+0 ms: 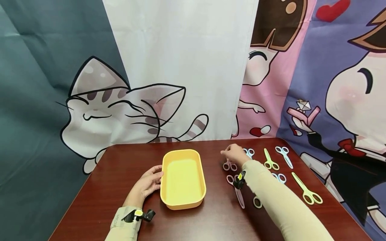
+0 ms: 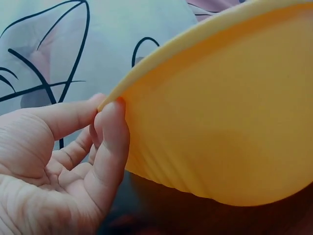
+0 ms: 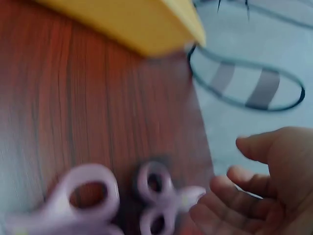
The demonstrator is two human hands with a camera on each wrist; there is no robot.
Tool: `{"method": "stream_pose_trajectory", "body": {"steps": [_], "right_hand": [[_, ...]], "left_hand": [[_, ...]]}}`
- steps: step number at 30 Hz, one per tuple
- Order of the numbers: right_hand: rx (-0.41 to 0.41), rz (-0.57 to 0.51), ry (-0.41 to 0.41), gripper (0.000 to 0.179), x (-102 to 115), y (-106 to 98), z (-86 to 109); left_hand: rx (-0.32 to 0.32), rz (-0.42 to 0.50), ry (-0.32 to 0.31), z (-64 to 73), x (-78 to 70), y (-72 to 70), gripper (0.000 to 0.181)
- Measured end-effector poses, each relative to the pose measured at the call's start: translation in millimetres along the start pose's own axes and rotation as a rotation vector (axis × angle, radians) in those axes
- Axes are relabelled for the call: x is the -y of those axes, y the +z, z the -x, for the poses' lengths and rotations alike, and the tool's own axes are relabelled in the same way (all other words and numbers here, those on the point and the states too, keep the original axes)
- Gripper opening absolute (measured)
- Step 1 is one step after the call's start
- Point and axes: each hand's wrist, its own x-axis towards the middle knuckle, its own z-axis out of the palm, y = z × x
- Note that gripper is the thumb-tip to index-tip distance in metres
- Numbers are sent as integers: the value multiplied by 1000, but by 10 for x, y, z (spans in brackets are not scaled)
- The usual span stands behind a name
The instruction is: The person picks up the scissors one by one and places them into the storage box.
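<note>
A yellow rectangular tray (image 1: pixel 183 180) sits on the table. My left hand (image 1: pixel 149 182) pinches its left rim; the left wrist view shows thumb and finger on either side of the rim (image 2: pixel 161 54). My right hand (image 1: pixel 235 154) hovers over the table's far side, by small pink scissors (image 1: pixel 230 165). In the right wrist view, its thumb stands apart from loosely bent fingers (image 3: pixel 244 196), close to the blade end of these pink scissors (image 3: pixel 157 196); whether they touch is blurred. Nearer me lie larger mauve-pink scissors (image 1: pixel 239 195).
Right of my right hand lie blue scissors (image 1: pixel 284 155), yellow-green scissors (image 1: pixel 271 164) and longer yellow-green scissors (image 1: pixel 307 191). More blue scissors (image 1: pixel 249 152) and a pale green handle loop (image 1: pixel 257 202) are partly hidden by my right arm. A printed curtain (image 1: pixel 181 67) hangs behind the table.
</note>
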Motion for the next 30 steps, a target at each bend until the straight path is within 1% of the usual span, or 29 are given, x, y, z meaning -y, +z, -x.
{"method": "stream_pose_trajectory", "body": {"steps": [2, 4, 5, 7, 11, 13, 15, 19, 24, 27, 30], "right_hand": [[-63, 153, 17, 33, -90, -95, -47], [-98, 270, 25, 36, -153, -136, -80], [-105, 312, 26, 39, -178, -135, -96], [-104, 356, 30, 38, -212, -99, -118], [-64, 363, 62, 34, -260, 45, -157], [-61, 364, 77, 31, -280, 110, -170], [-78, 378, 80, 29, -300, 156, -179], [-108, 389, 79, 24, -327, 175, -171], [-105, 367, 82, 25, -358, 178, -162], [-101, 359, 56, 25, -355, 180, -163], [-99, 372, 31, 25, -349, 179, -180]], "left_hand": [[1, 9, 5, -17, 6, 15, 24], [9, 17, 7, -32, 14, 28, 24], [13, 24, 9, -39, 20, 32, 24], [25, 37, 10, -47, 35, 37, 24], [41, 50, 28, -50, 72, 26, 24], [48, 56, 35, -46, 86, 17, 24], [53, 62, 42, -43, 98, 12, 24], [57, 71, 41, -43, 96, 24, 24], [54, 91, 33, -35, 100, 29, 24], [66, 100, 36, -23, 98, 21, 25], [75, 106, 41, -19, 94, 17, 25]]}}
